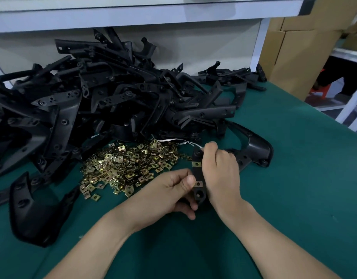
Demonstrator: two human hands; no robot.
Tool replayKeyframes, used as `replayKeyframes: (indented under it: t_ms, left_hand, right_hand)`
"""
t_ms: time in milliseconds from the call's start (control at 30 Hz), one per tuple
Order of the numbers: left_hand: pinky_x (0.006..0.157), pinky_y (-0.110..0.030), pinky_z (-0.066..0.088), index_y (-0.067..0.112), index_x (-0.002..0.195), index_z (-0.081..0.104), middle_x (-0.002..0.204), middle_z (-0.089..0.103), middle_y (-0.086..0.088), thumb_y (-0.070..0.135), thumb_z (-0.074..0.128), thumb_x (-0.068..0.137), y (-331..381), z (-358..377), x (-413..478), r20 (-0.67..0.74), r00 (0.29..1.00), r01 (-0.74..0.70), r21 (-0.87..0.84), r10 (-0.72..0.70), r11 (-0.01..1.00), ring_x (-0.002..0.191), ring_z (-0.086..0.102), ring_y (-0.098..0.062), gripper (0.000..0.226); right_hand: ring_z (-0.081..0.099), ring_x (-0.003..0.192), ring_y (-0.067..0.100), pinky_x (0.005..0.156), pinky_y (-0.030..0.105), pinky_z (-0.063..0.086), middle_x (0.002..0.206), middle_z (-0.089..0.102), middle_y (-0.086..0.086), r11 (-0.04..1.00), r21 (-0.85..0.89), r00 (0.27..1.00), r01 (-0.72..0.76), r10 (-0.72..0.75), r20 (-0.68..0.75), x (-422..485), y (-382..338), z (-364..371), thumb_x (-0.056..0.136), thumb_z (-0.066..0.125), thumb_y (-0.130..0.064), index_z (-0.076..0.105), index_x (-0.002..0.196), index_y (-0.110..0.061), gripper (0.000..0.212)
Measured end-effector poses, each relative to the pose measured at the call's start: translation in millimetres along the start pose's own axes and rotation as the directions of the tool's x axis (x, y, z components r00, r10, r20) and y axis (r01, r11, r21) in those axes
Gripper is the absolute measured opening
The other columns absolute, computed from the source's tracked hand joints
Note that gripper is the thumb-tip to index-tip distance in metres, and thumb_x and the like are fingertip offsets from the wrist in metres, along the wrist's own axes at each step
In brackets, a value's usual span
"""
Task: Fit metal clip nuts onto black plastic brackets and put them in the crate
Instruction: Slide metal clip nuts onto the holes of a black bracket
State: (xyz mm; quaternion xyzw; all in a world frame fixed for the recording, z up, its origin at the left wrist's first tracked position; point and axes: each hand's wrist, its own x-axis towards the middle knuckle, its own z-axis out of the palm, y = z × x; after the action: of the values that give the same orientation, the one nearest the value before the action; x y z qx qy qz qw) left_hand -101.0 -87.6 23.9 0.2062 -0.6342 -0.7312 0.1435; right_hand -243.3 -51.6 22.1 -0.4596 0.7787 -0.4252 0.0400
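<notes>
I hold one black plastic bracket point(198, 174) upright over the green table, just right of the heap of brass-coloured clip nuts point(125, 168). My right hand point(221, 172) grips the bracket's upper part from the right. My left hand point(173, 192) holds its lower end, thumb pressed against the edge. Two clip nuts sit on the bracket, one point(196, 164) near the top and one point(199, 184) lower down. The rest of the bracket curves away behind my right hand point(254, 146). No crate is in view.
A big pile of black brackets point(97, 97) fills the back and left of the green table point(284, 198). One loose bracket point(34, 214) lies at the front left. A white shelf point(145, 15) hangs over the back. Cardboard boxes point(298, 47) stand at the right.
</notes>
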Motion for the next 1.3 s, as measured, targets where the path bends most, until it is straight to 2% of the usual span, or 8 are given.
replayKeyframes:
  t_ms: [133,300,400,733,900,1033,1167,1300]
  left_hand:
    - [0.065,-0.029,0.056,0.001,0.117,0.061,0.082,0.062,0.000,0.047,0.049,0.096,-3,0,1,-0.059,0.998,-0.001,-0.009,0.001,1.000,0.071,0.060,-0.013,0.052]
    - [0.053,-0.029,0.052,0.008,0.103,0.069,0.079,0.067,-0.008,0.043,0.051,0.095,0,2,8,-0.173,0.984,-0.008,-0.215,-0.030,0.977,0.064,0.063,-0.017,0.039]
    - [0.052,-0.029,0.050,0.006,0.110,0.064,0.079,0.067,-0.008,0.037,0.051,0.098,0,2,8,-0.146,0.989,-0.024,-0.263,-0.015,0.964,0.064,0.063,-0.019,0.035]
    - [0.046,-0.029,0.049,0.007,0.108,0.060,0.072,0.063,-0.008,0.047,0.050,0.090,-7,7,12,-0.281,0.959,-0.078,-0.105,0.045,0.991,0.055,0.059,-0.019,0.045]
    - [0.057,-0.026,0.053,0.013,0.100,0.061,0.076,0.064,0.002,0.050,0.047,0.093,-4,10,7,-0.366,0.921,-0.099,0.116,0.135,0.988,0.066,0.061,-0.012,0.040]
    - [0.074,-0.028,0.053,0.032,0.131,0.045,0.123,0.047,0.018,0.022,0.044,0.102,-4,2,-4,-0.150,0.788,-0.207,0.848,0.597,0.487,0.089,0.059,-0.005,0.030]
    - [0.093,-0.022,0.049,0.022,0.141,0.046,0.140,0.041,0.007,0.022,0.051,0.100,-1,1,-1,-0.017,0.620,-0.266,0.936,0.784,0.231,0.116,0.053,-0.009,0.041]
    - [0.097,-0.029,0.044,0.016,0.115,0.065,0.125,0.060,0.007,0.025,0.047,0.104,5,-6,-1,0.058,0.551,-0.254,0.962,0.833,0.101,0.113,0.053,-0.015,0.023]
  right_hand:
    - [0.042,0.048,0.022,0.059,0.035,0.026,0.044,0.041,-0.003,0.996,0.089,0.995,-0.020,0.029,-0.093,4,2,3,0.103,0.034,-0.014,0.033,0.056,-0.017,0.047]
    - [0.038,0.048,0.025,0.049,0.034,0.032,0.052,0.053,0.006,0.964,-0.106,0.969,0.243,-0.247,-0.022,-1,-2,1,0.095,0.032,-0.010,0.063,0.098,0.005,0.034]
    - [0.041,0.038,0.026,0.039,0.031,0.032,0.051,0.056,0.014,0.964,-0.126,0.972,0.235,-0.235,0.016,-5,-2,-2,0.088,0.048,0.004,0.064,0.096,0.016,0.022]
    - [0.029,0.033,0.021,0.038,0.021,0.021,0.043,0.050,0.008,0.893,-0.228,0.909,0.388,-0.412,-0.066,-8,-3,-4,0.089,0.032,-0.009,0.064,0.085,0.009,0.036]
    - [0.030,0.039,0.012,0.045,0.028,0.018,0.042,0.042,-0.008,0.959,-0.002,0.959,0.282,-0.282,0.014,-5,4,6,0.093,0.019,-0.032,0.047,0.070,-0.013,0.041]
    - [0.038,0.052,0.016,0.055,0.040,0.035,0.049,0.043,-0.003,0.919,0.389,0.996,-0.070,0.041,0.083,6,-1,-5,0.087,0.033,-0.044,0.035,0.056,-0.012,0.045]
    - [0.057,0.074,0.041,0.076,0.059,0.053,0.081,0.064,0.028,0.855,0.429,0.922,-0.292,0.132,0.365,16,-1,-18,0.082,0.039,-0.050,0.052,0.073,-0.001,0.052]
    - [0.067,0.076,0.029,0.081,0.051,0.056,0.077,0.072,0.006,0.900,0.396,0.911,-0.182,0.003,0.413,9,-10,-21,0.096,0.037,-0.052,0.065,0.078,-0.016,0.049]
